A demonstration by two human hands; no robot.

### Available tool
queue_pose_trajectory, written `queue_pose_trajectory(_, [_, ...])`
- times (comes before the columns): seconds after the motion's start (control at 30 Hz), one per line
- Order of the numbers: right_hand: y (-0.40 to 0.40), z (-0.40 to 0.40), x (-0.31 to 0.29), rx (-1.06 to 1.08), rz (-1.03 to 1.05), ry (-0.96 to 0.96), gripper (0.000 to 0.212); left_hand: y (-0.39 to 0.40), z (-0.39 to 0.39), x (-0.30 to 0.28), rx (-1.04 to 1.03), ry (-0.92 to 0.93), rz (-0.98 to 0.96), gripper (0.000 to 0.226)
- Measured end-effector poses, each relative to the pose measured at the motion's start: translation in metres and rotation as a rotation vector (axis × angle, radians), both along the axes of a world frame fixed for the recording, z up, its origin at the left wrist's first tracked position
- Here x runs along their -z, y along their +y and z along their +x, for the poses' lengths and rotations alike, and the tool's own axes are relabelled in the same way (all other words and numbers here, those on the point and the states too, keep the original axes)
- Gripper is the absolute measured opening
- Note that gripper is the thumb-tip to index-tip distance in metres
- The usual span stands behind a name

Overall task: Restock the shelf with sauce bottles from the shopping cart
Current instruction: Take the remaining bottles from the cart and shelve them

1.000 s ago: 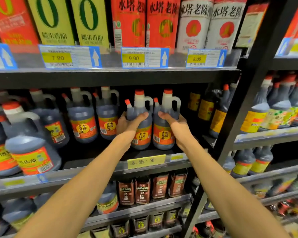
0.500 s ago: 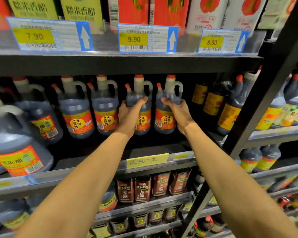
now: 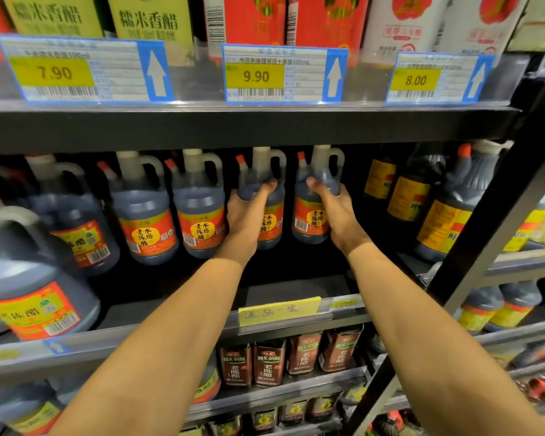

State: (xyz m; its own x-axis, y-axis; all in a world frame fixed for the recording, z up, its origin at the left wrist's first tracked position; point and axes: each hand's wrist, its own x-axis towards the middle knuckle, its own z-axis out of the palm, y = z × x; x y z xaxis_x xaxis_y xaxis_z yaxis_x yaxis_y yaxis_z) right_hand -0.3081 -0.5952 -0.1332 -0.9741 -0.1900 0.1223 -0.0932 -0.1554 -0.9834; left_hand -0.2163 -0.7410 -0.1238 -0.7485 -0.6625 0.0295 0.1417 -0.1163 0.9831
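Two dark sauce bottles with red-orange labels and looped handles stand deep on the middle shelf (image 3: pixel 296 284). My left hand (image 3: pixel 247 212) grips the left bottle (image 3: pixel 269 225) around its body. Beside it, my right hand (image 3: pixel 335 212) grips the right bottle (image 3: pixel 309 215) from its right side, fingers curled over the shoulder. Both bottles are upright and sit in a row with matching bottles (image 3: pixel 199 221) to their left. The shopping cart is out of view.
Larger jugs of the same sauce (image 3: pixel 35 294) fill the shelf's left end. Yellow-labelled bottles (image 3: pixel 438 221) stand to the right. The shelf above carries price tags (image 3: pixel 283 73) and cartons. A black upright post (image 3: pixel 497 215) crosses the right side. Small brown bottles (image 3: pixel 268 361) fill the shelf below.
Both hands have pushed the two bottles further back on the shelf, in line with the row. The camera has moved closer and tilted down.
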Motion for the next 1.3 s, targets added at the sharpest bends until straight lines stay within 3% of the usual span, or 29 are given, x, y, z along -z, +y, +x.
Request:
queue_pose_trajectory(0.37, [-0.002,0.003,0.002,-0.002,0.0,-0.019,0.075,-0.001,-0.001,0.004,0.009,-0.039,-0.021,0.106])
queue_pose_trajectory(0.6, [0.006,0.014,0.0,-0.025,-0.013,-0.032,0.074,-0.003,0.003,0.006,0.119,-0.064,0.007,0.087])
queue_pose_trajectory(0.73, [0.014,0.021,0.006,-0.014,0.098,0.001,0.075,-0.001,0.013,0.011,0.171,-0.089,0.002,0.093])
queue_pose_trajectory(0.87, [0.02,0.03,0.004,0.024,0.305,-0.031,0.079,0.001,0.028,0.014,0.173,-0.104,-0.065,0.079])
queue_pose_trajectory(1.07, [0.028,0.068,-0.002,-0.042,0.623,-0.032,0.08,-0.005,0.056,0.027,0.174,-0.38,-0.268,0.074])
queue_pose_trajectory(1.17, [0.035,0.096,-0.006,-0.181,0.695,0.069,0.064,-0.008,0.078,0.029,0.223,-0.499,-0.417,0.081])
queue_pose_trajectory(1.23, [0.041,0.112,-0.009,-0.244,0.857,0.141,0.063,-0.008,0.099,0.025,0.293,-0.548,-0.619,0.084])
queue_pose_trajectory(1.3, [0.047,0.132,-0.016,-0.28,1.103,0.22,0.079,-0.007,0.124,0.016,0.347,-0.636,-0.91,0.087])
